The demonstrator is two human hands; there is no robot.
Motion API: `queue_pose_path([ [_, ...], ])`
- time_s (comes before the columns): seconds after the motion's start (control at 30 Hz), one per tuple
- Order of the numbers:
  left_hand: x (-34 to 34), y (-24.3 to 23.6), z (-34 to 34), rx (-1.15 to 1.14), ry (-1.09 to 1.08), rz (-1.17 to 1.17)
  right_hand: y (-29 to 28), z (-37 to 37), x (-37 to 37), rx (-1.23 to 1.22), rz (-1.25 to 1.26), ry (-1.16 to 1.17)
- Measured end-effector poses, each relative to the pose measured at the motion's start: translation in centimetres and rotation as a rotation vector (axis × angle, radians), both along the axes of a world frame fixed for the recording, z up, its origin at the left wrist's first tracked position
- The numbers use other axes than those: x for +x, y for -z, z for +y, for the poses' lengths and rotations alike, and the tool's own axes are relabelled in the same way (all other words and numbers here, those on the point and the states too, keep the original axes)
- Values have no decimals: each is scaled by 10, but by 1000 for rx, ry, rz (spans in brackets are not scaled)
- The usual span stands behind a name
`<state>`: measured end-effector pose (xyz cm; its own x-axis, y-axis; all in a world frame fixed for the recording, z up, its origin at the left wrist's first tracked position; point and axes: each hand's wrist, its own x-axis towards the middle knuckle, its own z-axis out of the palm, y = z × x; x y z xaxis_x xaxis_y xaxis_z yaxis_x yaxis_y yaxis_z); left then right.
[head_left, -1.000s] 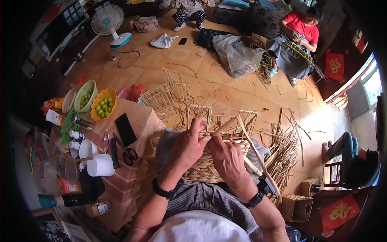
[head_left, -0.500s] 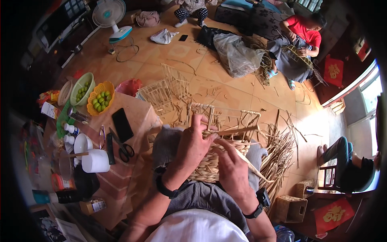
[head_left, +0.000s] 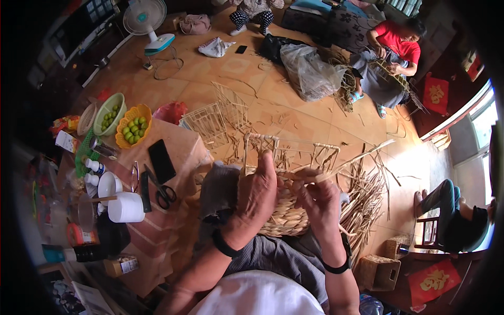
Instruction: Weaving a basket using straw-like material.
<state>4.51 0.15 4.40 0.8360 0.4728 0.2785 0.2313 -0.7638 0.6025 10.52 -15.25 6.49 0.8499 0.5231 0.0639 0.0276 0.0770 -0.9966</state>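
A half-woven straw basket [head_left: 286,218] rests on my lap, its lower part braided and its thin upper frame [head_left: 302,143] bare. My left hand [head_left: 257,194] is closed on the basket's near side, thumb pointing up, with its fingertips partly hidden. Just right of it, my right hand [head_left: 319,198] pinches a flat straw strand at the edge of the weaving. A long straw strand [head_left: 362,155] sticks out beyond that hand toward the upper right. Loose straw stalks [head_left: 362,210] lie in a heap right of my knees.
On the left table [head_left: 184,139] are scissors [head_left: 167,196], a black phone [head_left: 161,160], a white cup [head_left: 126,207] and bowls of green fruit [head_left: 134,131]. Wire frames [head_left: 207,126] stand ahead on the floor. A person in red [head_left: 399,47] works straw at the far right.
My right hand has risen and turned, swinging the strand out to the upper right. My left hand has shifted slightly right and lower, its thumb now upright.
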Motion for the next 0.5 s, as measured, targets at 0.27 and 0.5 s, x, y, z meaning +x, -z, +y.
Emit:
queue_pose_path([
  [0.27,-18,-9,19,-213,185,-90,13,-1,-1,-375,-532,-35],
  [0.5,-31,-17,30,-293,105,-105,-11,-19,-2,19,69,-36],
])
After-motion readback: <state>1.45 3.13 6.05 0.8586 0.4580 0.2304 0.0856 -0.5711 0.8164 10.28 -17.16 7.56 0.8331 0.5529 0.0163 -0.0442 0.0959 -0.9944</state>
